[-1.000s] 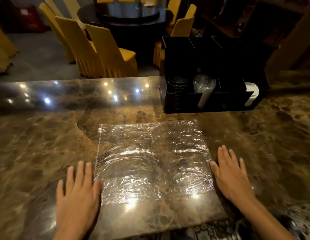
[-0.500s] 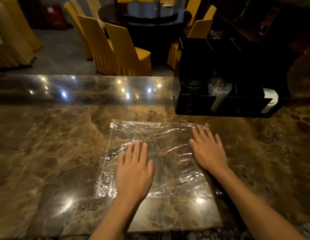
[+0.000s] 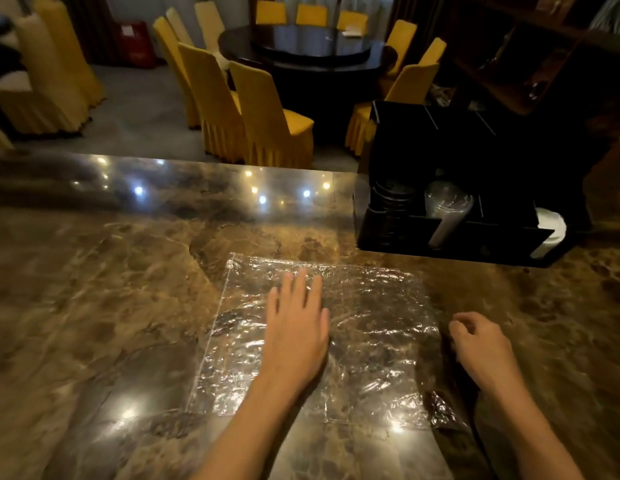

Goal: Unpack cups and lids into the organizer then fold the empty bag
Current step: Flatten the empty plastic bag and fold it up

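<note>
The empty clear plastic bag [image 3: 374, 344] lies flat and wrinkled on the brown marble counter [image 3: 104, 306]. My left hand [image 3: 296, 327] rests palm down on the bag's middle, fingers spread toward its far edge. At the bag's right edge sits my right hand [image 3: 481, 348], fingers curled; whether it pinches the edge is unclear. The black organizer [image 3: 450, 240] stands at the far right of the counter. In it are a stack of dark lids [image 3: 393, 199], a stack of clear cups [image 3: 447, 209] lying on its side, and white cups [image 3: 551, 232] at its right end.
Beyond the counter's far edge stand yellow-covered chairs [image 3: 267, 116] around a dark round table [image 3: 308, 50]. A dark wooden shelf [image 3: 530, 64] is at the upper right. Bare marble stretches to the left of the bag.
My left hand slid farther up the bag's middle. My right hand left the bag's top and moved back to its right edge, fingers curling. The view shifted left.
</note>
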